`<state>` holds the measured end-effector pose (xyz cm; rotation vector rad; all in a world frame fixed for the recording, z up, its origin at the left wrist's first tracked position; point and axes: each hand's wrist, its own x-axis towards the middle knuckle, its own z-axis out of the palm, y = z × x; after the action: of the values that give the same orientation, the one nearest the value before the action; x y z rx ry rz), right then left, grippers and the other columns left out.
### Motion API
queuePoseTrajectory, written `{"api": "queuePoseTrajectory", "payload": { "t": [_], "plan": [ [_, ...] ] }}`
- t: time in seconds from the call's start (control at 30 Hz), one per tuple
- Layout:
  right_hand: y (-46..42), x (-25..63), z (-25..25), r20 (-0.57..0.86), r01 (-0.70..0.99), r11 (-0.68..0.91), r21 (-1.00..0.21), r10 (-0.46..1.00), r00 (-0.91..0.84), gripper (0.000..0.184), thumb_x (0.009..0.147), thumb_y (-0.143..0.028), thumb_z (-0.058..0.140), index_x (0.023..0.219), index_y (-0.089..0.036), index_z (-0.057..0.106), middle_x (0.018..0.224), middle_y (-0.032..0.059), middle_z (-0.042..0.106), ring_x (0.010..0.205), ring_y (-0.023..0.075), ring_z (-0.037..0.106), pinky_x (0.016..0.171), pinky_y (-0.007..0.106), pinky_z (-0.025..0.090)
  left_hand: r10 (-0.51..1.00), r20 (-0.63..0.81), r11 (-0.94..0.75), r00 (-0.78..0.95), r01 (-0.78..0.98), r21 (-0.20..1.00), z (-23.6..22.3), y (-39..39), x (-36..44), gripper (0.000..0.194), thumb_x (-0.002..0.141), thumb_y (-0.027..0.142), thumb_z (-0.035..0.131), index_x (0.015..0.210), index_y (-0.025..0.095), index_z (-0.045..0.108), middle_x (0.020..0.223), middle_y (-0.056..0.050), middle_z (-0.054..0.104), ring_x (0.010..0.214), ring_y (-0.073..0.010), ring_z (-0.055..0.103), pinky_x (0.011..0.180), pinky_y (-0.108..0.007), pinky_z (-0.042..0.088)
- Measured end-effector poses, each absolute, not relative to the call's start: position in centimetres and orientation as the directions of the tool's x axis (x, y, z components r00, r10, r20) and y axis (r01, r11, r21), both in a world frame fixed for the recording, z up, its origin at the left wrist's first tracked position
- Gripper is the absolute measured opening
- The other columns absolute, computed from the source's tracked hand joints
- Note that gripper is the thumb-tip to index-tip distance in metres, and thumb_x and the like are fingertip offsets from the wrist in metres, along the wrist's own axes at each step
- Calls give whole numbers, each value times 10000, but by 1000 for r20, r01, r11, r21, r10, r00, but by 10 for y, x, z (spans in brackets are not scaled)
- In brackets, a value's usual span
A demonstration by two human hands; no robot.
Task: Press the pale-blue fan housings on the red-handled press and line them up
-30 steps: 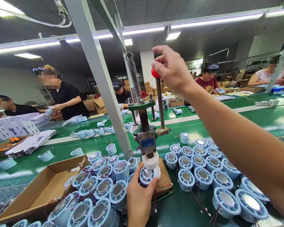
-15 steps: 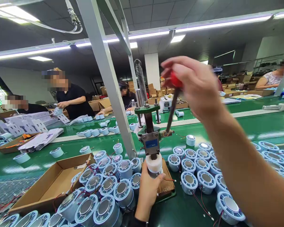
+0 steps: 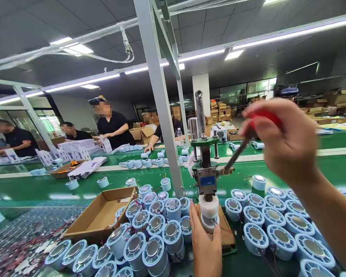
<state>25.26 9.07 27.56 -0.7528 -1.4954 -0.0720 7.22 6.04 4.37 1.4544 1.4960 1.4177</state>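
Note:
A hand-lever press (image 3: 207,181) with a coil spring on top stands in front of me on a brown block (image 3: 227,234). Its white round press head (image 3: 209,207) is down on a light-blue round housing (image 3: 210,224) with thin wires. My left hand (image 3: 207,246) holds this housing at the base of the press, fingers on its left side and thumb on its right. Up at the right, my right hand (image 3: 291,142) is closed around the red grip (image 3: 266,117) of the tilted press lever (image 3: 238,154); motion blurs it slightly.
Several light-blue housings with metal discs (image 3: 155,246) crowd the left, and more (image 3: 281,238) the right. An open cardboard box (image 3: 100,215) sits left. A grey post (image 3: 158,96) rises behind the press. Co-workers (image 3: 112,123) sit and stand across the green belt (image 3: 115,175).
The lever has swung from nearly upright to a lower slant, my right hand with it. My view has turned left, so the scene lies further right. My left hand stays at the housing.

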Motion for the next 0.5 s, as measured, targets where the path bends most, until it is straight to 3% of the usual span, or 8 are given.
{"api": "queuePoseTrajectory", "payload": {
  "t": [0.07,0.13,0.2,0.27,0.3,0.37,0.43,0.5],
  "plan": [
    [131,250,310,906,412,815,-409,417,73,256,921,-443,464,1154,-422,568,954,13,651,762,200,620,784,439,552,889,372,-249,-267,400,882,64,33,52,740,858,311,493,1530,207,201,1607,-84,259,1493,-277,229,1232,-478,230],
    [150,244,308,894,385,820,-423,447,29,399,875,-423,516,1274,-406,517,1199,22,626,899,210,635,877,449,533,786,516,-321,-340,488,812,101,12,11,626,889,353,465,1488,257,313,1588,-38,317,1483,-261,264,1230,-468,252],
    [143,232,268,870,328,809,-489,480,112,522,868,-380,539,1373,-457,427,1426,-7,485,1115,237,601,986,461,494,677,581,-301,-452,550,779,147,10,-49,579,890,424,511,1442,303,384,1545,-18,402,1436,-257,365,1177,-455,365],
    [118,214,201,799,224,771,-596,543,258,578,883,-354,552,1417,-469,362,1467,0,438,1221,247,559,1041,478,469,611,609,-199,-506,646,737,187,28,-117,521,876,411,526,1362,229,477,1461,-66,510,1361,-247,470,1143,-417,407],
    [105,203,164,743,181,731,-658,591,313,601,875,-363,575,1427,-439,351,1434,33,470,1223,260,562,1038,498,472,652,568,-76,-502,703,707,200,42,-150,460,892,355,478,1316,180,512,1417,-93,550,1322,-233,510,1131,-389,411],
    [86,182,96,609,184,581,-793,750,258,733,856,-403,602,1500,-329,259,1459,101,444,1286,298,519,1091,553,411,719,465,55,-517,709,703,213,73,-205,315,855,216,514,1122,91,622,1208,-152,676,1176,-261,618,1081,-412,442],
    [82,162,49,467,195,437,-878,871,151,831,854,-405,600,1541,-239,162,1485,148,419,1326,306,488,1122,554,370,790,365,121,-492,709,694,208,97,-234,128,857,201,596,911,108,665,941,-89,736,962,-226,692,987,-422,500],
    [87,146,30,389,137,374,-917,915,108,843,859,-356,591,1543,-206,120,1436,154,486,1290,267,536,1120,493,393,840,318,112,-438,715,690,195,110,-231,159,881,279,652,833,127,655,803,-17,708,796,-168,688,872,-392,546]
  ]
}}
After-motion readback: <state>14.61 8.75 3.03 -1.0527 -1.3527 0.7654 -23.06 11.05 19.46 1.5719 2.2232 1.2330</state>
